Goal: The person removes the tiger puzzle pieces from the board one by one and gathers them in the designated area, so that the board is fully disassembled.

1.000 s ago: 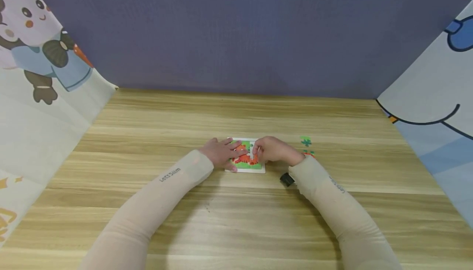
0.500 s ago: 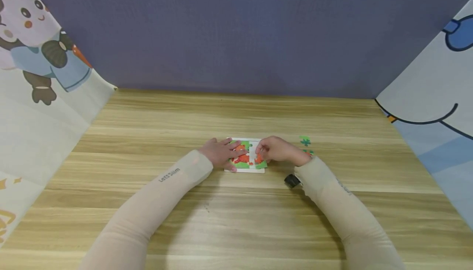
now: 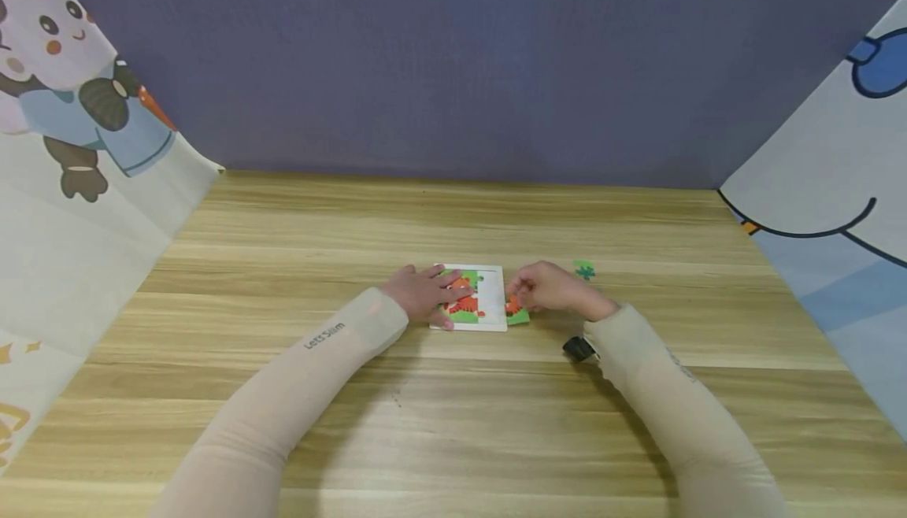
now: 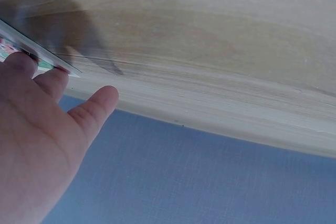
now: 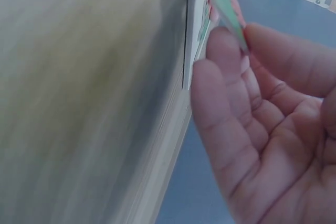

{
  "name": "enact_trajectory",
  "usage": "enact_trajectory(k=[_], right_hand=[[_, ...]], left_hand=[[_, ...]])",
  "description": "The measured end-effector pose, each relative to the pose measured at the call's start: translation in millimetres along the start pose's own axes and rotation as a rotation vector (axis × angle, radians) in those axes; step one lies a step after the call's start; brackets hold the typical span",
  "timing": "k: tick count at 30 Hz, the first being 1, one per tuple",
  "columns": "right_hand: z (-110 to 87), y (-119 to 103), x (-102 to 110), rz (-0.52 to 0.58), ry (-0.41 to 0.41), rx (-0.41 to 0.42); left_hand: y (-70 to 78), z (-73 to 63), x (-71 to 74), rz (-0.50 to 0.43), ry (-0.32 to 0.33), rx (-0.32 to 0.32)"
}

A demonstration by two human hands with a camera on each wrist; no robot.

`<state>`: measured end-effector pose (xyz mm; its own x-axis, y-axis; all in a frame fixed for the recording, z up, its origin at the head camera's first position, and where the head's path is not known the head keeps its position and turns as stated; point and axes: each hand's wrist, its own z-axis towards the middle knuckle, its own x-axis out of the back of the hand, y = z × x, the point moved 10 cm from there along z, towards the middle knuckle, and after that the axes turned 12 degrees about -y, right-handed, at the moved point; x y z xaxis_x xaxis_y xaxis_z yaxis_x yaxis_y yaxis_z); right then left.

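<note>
Over the table [image 3: 453, 423], left grip [image 3: 421, 295] lies splayed, right grip [image 3: 550, 286] pinches a puzzle piece [image 3: 518, 317].

Wood-grain tabletop [image 3: 453, 416]; dark-blue panel [image 3: 453, 65] along far edge; cartoon-printed sheet [image 3: 106, 156] at left; blue-and-white patterned sheet [image 3: 843, 203] at right.

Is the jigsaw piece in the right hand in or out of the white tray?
Out: the right hand pinches the jigsaw piece beyond the right edge of the white tray.
</note>
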<state>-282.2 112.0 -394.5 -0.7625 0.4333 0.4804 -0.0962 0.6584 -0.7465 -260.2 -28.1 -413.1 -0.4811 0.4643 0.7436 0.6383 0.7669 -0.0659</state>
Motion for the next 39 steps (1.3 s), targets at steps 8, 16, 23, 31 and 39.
enact_trajectory(k=[8,16,23,31,39], right_hand=[[-12.9,18.7,9.7,0.047,0.028,0.005],[-27.3,25.3,17.0,0.075,0.036,0.015],[-36.9,28.3,20.9,0.066,0.043,0.016],[-50.4,39.1,22.9,0.062,0.034,-0.012],[-64.1,49.0,27.7,0.04,0.054,-0.02]], left_hand=[[1.2,0.0,0.7,-0.001,0.009,-0.011],[2.1,-1.1,1.7,-0.01,0.01,-0.016],[1.9,-0.7,1.2,-0.012,0.006,-0.016],[2.1,-0.4,1.6,-0.021,0.001,-0.024],[4.9,-2.8,2.6,-0.037,0.003,-0.041]])
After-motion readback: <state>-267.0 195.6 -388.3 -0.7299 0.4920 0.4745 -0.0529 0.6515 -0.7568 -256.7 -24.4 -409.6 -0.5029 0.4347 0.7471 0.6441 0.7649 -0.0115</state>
